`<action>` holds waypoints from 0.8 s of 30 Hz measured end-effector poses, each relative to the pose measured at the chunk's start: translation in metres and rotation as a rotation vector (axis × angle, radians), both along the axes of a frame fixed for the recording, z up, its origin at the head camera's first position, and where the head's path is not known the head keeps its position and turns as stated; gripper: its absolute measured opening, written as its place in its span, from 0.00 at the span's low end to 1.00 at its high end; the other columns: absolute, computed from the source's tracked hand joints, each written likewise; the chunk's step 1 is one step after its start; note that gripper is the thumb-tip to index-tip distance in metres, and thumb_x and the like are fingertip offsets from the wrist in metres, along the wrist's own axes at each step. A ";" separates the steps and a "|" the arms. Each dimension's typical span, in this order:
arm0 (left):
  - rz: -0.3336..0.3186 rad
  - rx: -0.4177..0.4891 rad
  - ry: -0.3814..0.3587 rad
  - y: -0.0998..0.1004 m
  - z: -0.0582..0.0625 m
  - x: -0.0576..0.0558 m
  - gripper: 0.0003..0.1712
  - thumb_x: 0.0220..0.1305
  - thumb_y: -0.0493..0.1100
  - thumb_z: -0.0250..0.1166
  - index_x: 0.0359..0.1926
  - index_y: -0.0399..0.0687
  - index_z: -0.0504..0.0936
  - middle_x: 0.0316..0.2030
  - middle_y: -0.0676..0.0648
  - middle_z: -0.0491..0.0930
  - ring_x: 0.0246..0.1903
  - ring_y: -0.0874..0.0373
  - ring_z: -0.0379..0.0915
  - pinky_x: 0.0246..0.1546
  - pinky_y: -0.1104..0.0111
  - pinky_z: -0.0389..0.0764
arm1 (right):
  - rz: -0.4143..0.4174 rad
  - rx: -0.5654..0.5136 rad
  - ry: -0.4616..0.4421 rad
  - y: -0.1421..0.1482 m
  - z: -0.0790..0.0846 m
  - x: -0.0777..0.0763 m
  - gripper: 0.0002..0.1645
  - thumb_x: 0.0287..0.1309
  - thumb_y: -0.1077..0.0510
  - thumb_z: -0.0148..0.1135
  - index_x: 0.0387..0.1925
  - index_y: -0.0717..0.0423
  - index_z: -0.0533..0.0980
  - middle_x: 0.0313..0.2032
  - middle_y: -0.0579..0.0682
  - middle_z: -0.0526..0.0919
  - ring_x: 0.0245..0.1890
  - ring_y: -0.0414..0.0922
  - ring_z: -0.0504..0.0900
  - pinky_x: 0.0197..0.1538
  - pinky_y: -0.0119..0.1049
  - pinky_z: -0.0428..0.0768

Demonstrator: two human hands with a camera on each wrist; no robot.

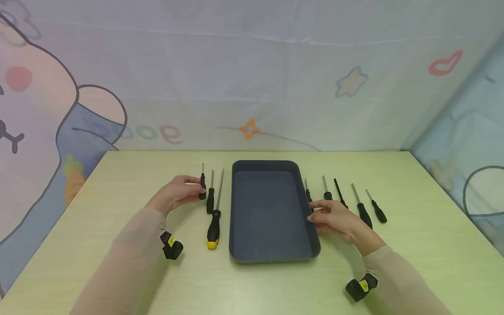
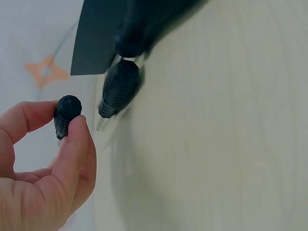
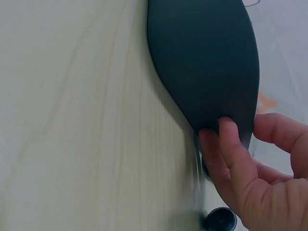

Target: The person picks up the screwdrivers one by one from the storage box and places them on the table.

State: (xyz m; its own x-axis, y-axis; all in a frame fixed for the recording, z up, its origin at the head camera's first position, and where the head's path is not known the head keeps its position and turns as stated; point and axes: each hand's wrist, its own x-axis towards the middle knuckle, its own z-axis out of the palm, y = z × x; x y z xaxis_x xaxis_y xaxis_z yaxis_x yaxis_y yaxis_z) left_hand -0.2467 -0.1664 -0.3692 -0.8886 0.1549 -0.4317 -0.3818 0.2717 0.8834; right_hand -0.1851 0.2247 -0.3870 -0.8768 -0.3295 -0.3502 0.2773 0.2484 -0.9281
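Observation:
A small black-handled screwdriver (image 1: 202,181) is pinched between the thumb and fingers of my left hand (image 1: 176,192), its thin shaft pointing away. In the left wrist view the rounded end of this screwdriver (image 2: 69,107) shows between the fingertips. Right of it lie a second black-handled screwdriver (image 1: 210,200) and a longer one with a yellow end (image 1: 214,228). The dark grey rectangular tray (image 1: 273,260) rests on the table. At its right wall, my right hand (image 1: 334,218) pinches the rim, with fingertips against the outer face in the right wrist view.
Several screwdrivers (image 1: 364,213) lie spread right of the tray, some partly behind my right hand. A pale wooden table (image 1: 189,284) carries everything. A printed cloth (image 1: 252,78) hangs behind its far edge. A small black camera (image 1: 171,246) sits at each wrist.

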 end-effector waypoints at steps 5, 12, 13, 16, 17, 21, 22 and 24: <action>0.014 -0.039 -0.016 -0.005 -0.006 -0.001 0.31 0.61 0.32 0.56 0.64 0.27 0.57 0.48 0.39 0.69 0.37 0.59 0.73 0.46 0.70 0.77 | 0.004 -0.003 0.000 0.000 0.000 0.000 0.37 0.59 0.67 0.57 0.64 0.76 0.52 0.44 0.57 0.74 0.40 0.43 0.80 0.42 0.38 0.80; 0.022 -0.087 -0.029 -0.006 -0.009 -0.001 0.30 0.61 0.33 0.57 0.62 0.27 0.59 0.48 0.38 0.69 0.39 0.56 0.72 0.43 0.70 0.78 | -0.004 -0.012 -0.004 0.000 0.000 0.000 0.37 0.59 0.67 0.57 0.64 0.76 0.52 0.43 0.57 0.74 0.39 0.42 0.80 0.42 0.37 0.80; 0.023 -0.096 -0.031 -0.006 -0.010 -0.001 0.30 0.61 0.33 0.58 0.62 0.27 0.60 0.47 0.38 0.69 0.38 0.56 0.72 0.41 0.71 0.79 | -0.004 -0.012 -0.004 0.000 0.000 0.000 0.37 0.59 0.67 0.57 0.64 0.76 0.52 0.43 0.57 0.74 0.39 0.43 0.80 0.42 0.37 0.80; 0.024 -0.121 -0.033 -0.006 -0.012 0.001 0.28 0.61 0.32 0.58 0.60 0.26 0.61 0.44 0.39 0.70 0.34 0.58 0.72 0.37 0.73 0.79 | 0.000 -0.010 -0.004 0.000 -0.001 0.000 0.37 0.59 0.67 0.57 0.64 0.76 0.52 0.43 0.57 0.74 0.39 0.43 0.80 0.42 0.37 0.80; 0.022 -0.130 -0.031 -0.006 -0.012 0.002 0.27 0.60 0.32 0.58 0.59 0.26 0.62 0.43 0.40 0.70 0.33 0.58 0.72 0.35 0.73 0.79 | -0.001 -0.010 -0.007 0.000 -0.001 0.000 0.37 0.59 0.67 0.57 0.64 0.76 0.52 0.43 0.57 0.74 0.39 0.42 0.80 0.42 0.37 0.80; 0.016 -0.165 -0.007 -0.003 -0.011 0.005 0.25 0.60 0.31 0.58 0.57 0.25 0.63 0.43 0.39 0.69 0.33 0.57 0.70 0.34 0.73 0.80 | -0.002 -0.009 -0.012 0.000 0.000 0.000 0.37 0.59 0.67 0.57 0.65 0.76 0.52 0.44 0.57 0.74 0.40 0.42 0.79 0.43 0.37 0.80; 0.012 -0.175 0.004 -0.002 -0.011 0.005 0.25 0.60 0.31 0.57 0.56 0.25 0.63 0.43 0.39 0.69 0.33 0.57 0.70 0.34 0.72 0.79 | -0.005 -0.009 -0.014 0.000 0.000 0.000 0.37 0.59 0.67 0.57 0.65 0.75 0.52 0.44 0.57 0.74 0.40 0.42 0.79 0.43 0.37 0.80; 0.009 -0.197 0.027 0.000 -0.010 0.006 0.23 0.60 0.31 0.58 0.55 0.25 0.64 0.44 0.39 0.68 0.34 0.56 0.69 0.34 0.72 0.79 | 0.000 -0.010 -0.010 0.000 0.001 0.000 0.37 0.59 0.66 0.57 0.65 0.76 0.52 0.43 0.56 0.74 0.40 0.42 0.79 0.44 0.37 0.80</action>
State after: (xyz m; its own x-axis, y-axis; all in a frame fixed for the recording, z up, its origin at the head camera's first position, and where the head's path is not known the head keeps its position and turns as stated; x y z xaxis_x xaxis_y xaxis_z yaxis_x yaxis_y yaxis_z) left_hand -0.2409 -0.1665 -0.3795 -0.9011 0.0622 -0.4292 -0.3620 0.4370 0.8234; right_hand -0.1855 0.2248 -0.3861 -0.8730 -0.3333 -0.3562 0.2869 0.2397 -0.9275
